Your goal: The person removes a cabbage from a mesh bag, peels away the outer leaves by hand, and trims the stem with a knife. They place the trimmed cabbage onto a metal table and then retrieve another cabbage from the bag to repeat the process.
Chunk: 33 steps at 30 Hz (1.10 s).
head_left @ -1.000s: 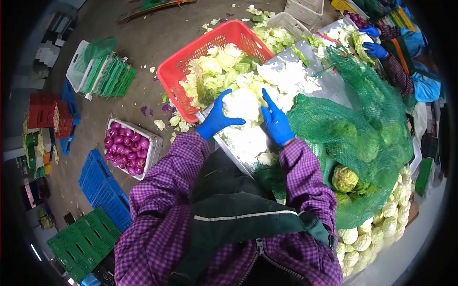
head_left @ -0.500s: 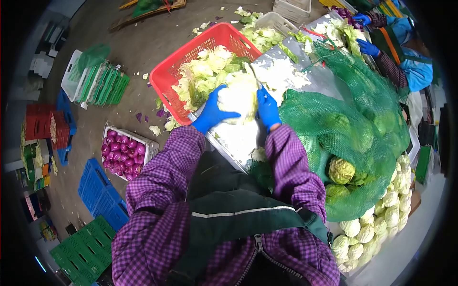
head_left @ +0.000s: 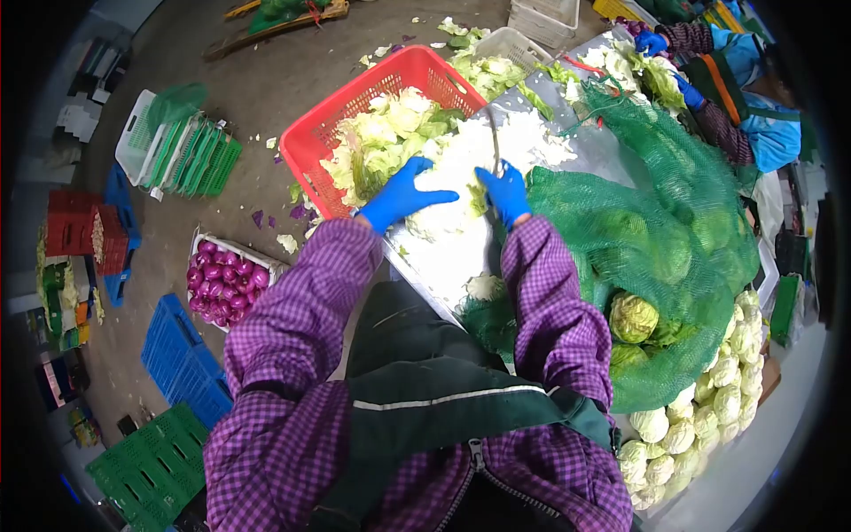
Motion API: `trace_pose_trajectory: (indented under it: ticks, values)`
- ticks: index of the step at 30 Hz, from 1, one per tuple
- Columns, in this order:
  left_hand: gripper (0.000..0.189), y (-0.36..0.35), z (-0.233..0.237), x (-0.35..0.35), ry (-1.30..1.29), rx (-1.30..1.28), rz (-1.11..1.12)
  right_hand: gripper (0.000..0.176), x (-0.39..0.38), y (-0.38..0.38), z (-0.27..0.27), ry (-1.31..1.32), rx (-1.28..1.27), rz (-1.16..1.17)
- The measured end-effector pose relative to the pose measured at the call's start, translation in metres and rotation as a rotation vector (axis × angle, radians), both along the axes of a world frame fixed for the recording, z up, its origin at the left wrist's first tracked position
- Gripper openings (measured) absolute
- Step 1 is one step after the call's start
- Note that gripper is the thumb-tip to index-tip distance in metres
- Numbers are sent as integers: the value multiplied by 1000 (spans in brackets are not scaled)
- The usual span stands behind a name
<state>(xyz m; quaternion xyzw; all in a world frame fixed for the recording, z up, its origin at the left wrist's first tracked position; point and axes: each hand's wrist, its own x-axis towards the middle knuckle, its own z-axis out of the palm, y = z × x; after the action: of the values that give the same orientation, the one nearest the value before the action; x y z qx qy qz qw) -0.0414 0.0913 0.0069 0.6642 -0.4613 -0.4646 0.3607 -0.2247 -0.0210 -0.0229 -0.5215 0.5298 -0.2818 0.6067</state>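
A pale cabbage point(head_left: 450, 213), washed out by glare, is between my hands over the metal table point(head_left: 425, 279); its outline is hard to make out. My left hand point(head_left: 401, 197) curves against its left side, thumb spread from the fingers. My right hand point(head_left: 505, 193) is closed at the other side. From it a thin, dark, curved knife point(head_left: 494, 135) points away from me, its handle hidden in the glove. A green leaf edge point(head_left: 480, 197) shows beside the right fingers. Beyond the left hand stands a red crate point(head_left: 310, 120) of loose cabbage leaves point(head_left: 381, 133).
Green mesh sacks point(head_left: 656, 213) of cabbages cover the table's right side, with trimmed cabbages point(head_left: 678, 434) stacked nearer. A co-worker's gloved hand point(head_left: 651, 43) is at the far right. A box of purple onions point(head_left: 226, 284), a blue pallet point(head_left: 182, 359) and green crates point(head_left: 151, 465) stand left.
My right hand has shifted slightly right and nearer me, with the knife. My left hand has moved a little right. The cabbage's round outline is less distinct now.
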Motion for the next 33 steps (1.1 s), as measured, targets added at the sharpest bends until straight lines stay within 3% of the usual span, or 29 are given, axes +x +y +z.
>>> trace_pose_trajectory:
  ticks: [1,3,4,6,7,9,11,13,14,15,18,20,24,27,29,31,33]
  values:
    - [94,-8,5,-1,-103,31,23,31,8,-9,5,46,-107,10]
    - [91,-10,13,1,-112,70,5,35,10,-31,29,49,25,-40]
    - [89,-7,15,3,95,113,114,48,11,-36,15,-28,-70,-92]
    - [80,6,3,8,609,159,307,53,6,-32,14,65,-223,-76]
    - [80,13,0,5,601,157,312,58,4,-25,16,167,-372,-56]
    - [74,26,-10,-4,1116,232,502,52,-6,1,22,241,-409,164]
    - [72,28,-40,-9,1163,257,563,50,-11,34,9,99,-652,180]
    - [71,26,-46,-19,1329,235,584,52,-19,64,29,164,-439,258]
    - [73,26,-48,-22,1384,200,531,55,-20,76,29,109,-463,236]
    - [73,27,-51,-27,1386,205,527,57,-21,83,52,208,-267,319]
    - [78,26,-55,-43,1176,154,582,62,-20,92,38,226,-464,320]
    - [75,25,-53,-54,948,175,769,67,-19,90,37,405,-572,401]
    - [73,22,-9,-69,778,222,914,66,-20,81,60,544,-426,512]
    - [72,24,-21,-66,762,187,821,63,-25,75,58,507,-434,524]
    - [72,28,-34,-58,987,209,806,58,-30,71,41,185,-405,358]
    - [75,34,-14,-65,1064,129,696,60,-29,71,35,191,-491,286]
    - [74,40,2,-79,916,-136,608,61,-28,78,48,98,-36,261]
